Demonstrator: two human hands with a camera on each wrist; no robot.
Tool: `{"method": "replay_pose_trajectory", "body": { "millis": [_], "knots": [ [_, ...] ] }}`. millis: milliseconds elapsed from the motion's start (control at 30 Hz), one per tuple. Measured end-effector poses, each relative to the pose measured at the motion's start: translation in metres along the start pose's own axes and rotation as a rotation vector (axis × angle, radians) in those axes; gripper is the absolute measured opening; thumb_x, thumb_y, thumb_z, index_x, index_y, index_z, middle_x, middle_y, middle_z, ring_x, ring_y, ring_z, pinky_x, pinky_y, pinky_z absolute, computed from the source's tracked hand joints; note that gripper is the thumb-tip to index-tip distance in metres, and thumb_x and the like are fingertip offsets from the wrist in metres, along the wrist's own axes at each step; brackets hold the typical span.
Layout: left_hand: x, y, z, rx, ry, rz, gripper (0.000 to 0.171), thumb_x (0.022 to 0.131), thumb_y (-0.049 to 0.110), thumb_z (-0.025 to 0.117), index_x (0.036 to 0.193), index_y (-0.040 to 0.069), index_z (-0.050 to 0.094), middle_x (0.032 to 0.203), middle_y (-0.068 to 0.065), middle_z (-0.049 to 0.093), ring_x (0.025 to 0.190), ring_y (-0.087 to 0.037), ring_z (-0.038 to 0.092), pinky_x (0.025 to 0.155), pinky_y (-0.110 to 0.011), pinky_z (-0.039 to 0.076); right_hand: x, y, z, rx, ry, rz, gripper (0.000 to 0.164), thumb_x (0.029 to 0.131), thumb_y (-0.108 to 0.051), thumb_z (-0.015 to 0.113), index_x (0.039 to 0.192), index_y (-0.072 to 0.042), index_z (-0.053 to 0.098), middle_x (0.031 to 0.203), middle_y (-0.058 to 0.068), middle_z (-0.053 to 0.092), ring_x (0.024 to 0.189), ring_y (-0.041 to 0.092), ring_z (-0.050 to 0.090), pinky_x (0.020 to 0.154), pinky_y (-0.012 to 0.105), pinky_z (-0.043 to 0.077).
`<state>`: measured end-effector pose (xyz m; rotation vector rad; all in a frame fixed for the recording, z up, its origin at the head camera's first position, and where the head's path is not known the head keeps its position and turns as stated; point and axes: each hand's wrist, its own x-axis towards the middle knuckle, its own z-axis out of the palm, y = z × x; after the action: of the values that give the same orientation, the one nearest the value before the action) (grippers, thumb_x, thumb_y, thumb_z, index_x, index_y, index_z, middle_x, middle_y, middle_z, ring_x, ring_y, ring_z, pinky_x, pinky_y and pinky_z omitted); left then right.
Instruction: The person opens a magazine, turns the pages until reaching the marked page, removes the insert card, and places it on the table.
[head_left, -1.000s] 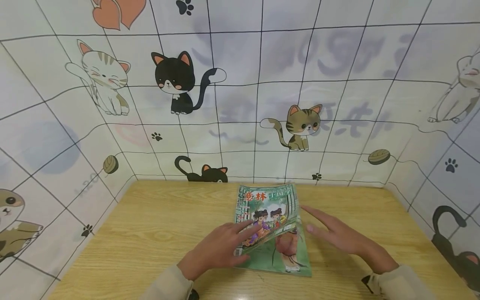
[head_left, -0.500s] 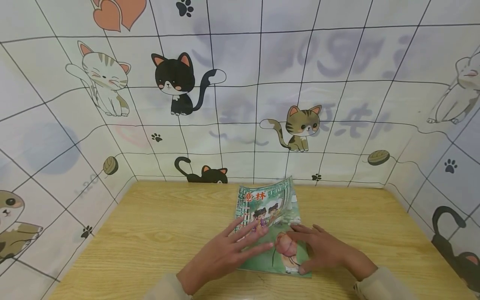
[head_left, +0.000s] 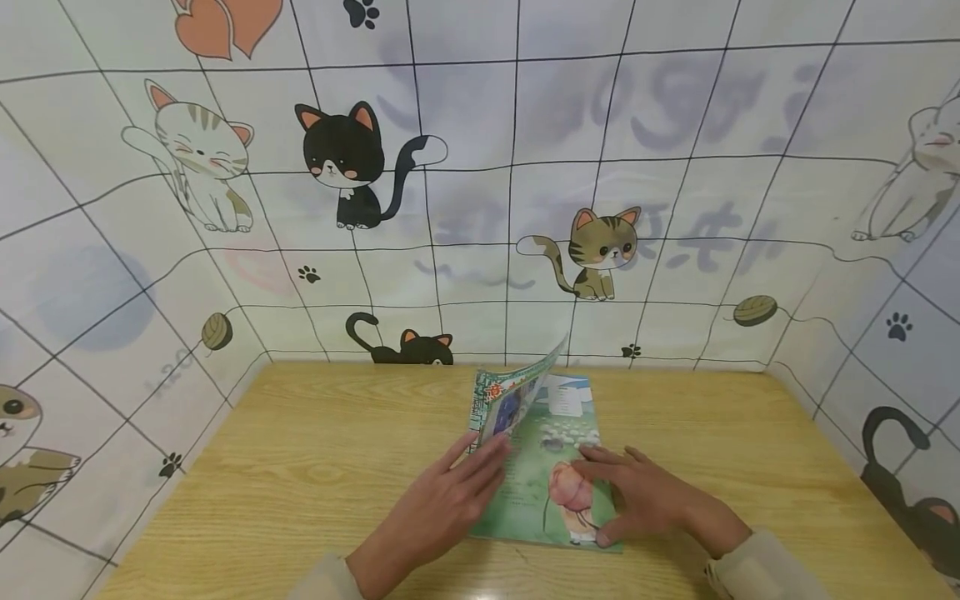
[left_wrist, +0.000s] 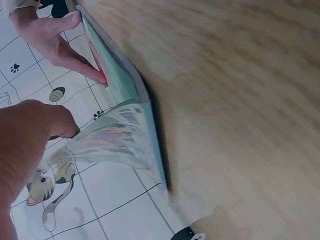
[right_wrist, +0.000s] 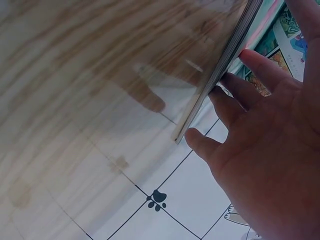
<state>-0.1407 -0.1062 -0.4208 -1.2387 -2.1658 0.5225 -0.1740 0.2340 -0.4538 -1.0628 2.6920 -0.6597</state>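
A magazine (head_left: 525,500) with a green page showing lies on the wooden table, with a pink round-topped figure printed at its lower right. Its illustrated front cover (head_left: 516,400) stands raised and bent, curling up from the left side. My left hand (head_left: 450,496) is at the cover's lower part, fingers extended and together; in the left wrist view a fingertip meets the cover's edge. My right hand (head_left: 648,500) rests its spread fingertips on the page's right side, thumb near the bottom corner. In the right wrist view, fingers (right_wrist: 260,70) lie along the magazine's edge.
The table (head_left: 337,450) extends on both sides of the magazine. A white cloth backdrop (head_left: 480,200) with a black grid and printed cats rises behind the table and along its left and right sides.
The front cover has risen from lying over the page to standing steeply, leaning left. My left hand has shifted slightly left with it. My right hand came in from the right onto the magazine.
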Motion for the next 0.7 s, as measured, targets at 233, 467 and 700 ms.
{"method": "replay_pose_trajectory", "body": {
  "millis": [233,467,700],
  "knots": [
    [0.0019,-0.0015,-0.0003,0.005,-0.037,-0.045,0.032,0.089,0.021,0.061,0.117,0.012,0.072,0.141,-0.008,0.058,0.143,-0.028,0.037,0.12,-0.047,0.017,0.0006,-0.0002,-0.0008,0.009,-0.016,0.022,0.097,0.07,-0.067,0.074,0.145,-0.011,0.051,0.154,0.02,0.039,0.14,0.043,0.037,0.104,0.077,0.017],
    [0.0032,-0.0033,0.0037,-0.06,-0.107,-0.072,0.025,0.09,0.024,0.063,0.11,0.015,0.075,0.136,-0.005,0.062,0.138,-0.026,0.046,0.117,-0.049,0.024,0.0007,-0.0011,-0.003,0.018,-0.025,0.031,0.097,0.07,-0.067,0.074,0.146,-0.011,0.05,0.154,0.019,0.039,0.141,0.043,0.036,0.104,0.076,0.017],
    [0.0051,-0.01,0.008,-0.161,-0.222,-0.094,0.027,0.087,0.033,0.067,0.107,0.018,0.076,0.139,-0.004,0.059,0.14,-0.028,0.042,0.115,-0.057,0.023,-0.0004,-0.0004,-0.0023,0.03,-0.035,0.036,0.095,0.071,-0.066,0.074,0.146,-0.014,0.05,0.155,0.018,0.039,0.141,0.042,0.036,0.105,0.076,0.017]
  ]
}}
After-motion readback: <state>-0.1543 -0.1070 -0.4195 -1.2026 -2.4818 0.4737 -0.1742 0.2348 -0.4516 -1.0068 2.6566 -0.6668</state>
